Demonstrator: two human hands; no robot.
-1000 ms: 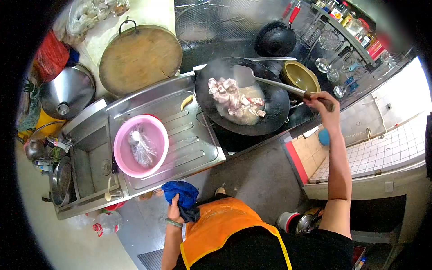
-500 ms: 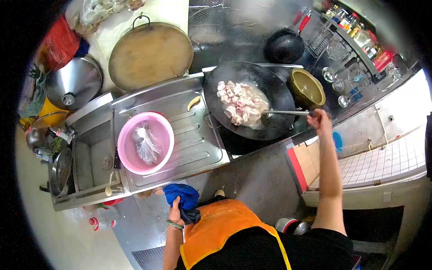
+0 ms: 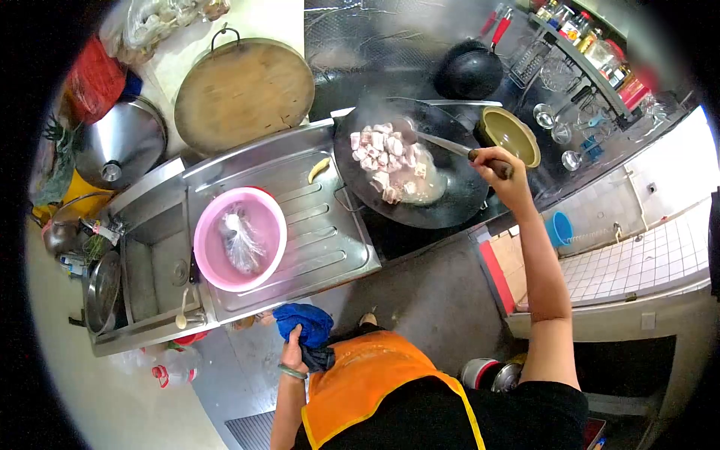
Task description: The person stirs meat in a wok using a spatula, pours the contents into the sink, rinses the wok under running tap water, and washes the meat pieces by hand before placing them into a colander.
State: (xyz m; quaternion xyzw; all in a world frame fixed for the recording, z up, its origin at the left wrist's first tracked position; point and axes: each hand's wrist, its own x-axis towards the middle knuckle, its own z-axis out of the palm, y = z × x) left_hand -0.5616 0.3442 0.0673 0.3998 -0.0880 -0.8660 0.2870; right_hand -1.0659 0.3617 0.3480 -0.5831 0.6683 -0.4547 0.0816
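Note:
My right hand (image 3: 501, 174) is wrapped round the wooden handle of a wok spatula (image 3: 446, 143), whose metal shaft slants down to the left. Its head is at the far side of the black wok (image 3: 459, 196), partly hidden by steam and food. Chopped pale pink meat pieces (image 3: 384, 156) lie in the wok's left half, with cloudy liquid beside them. Low in front of the orange apron, my left hand (image 3: 295, 351) grips a bunched blue cloth (image 3: 304, 322), with darker cloth below it.
Left of the wok, a pink basin (image 3: 279, 217) holding a plastic bag stands on the steel drainboard (image 3: 315, 247), near a banana-like yellow piece (image 3: 319, 169). A sink (image 3: 154, 262) lies further left. An olive-coloured bowl (image 3: 514, 135) and small black pan (image 3: 470, 71) are beyond the wok.
My right hand has moved left and up, swinging the spatula's head to the wok's far side. The meat has shifted slightly left. My left hand still holds the cloth.

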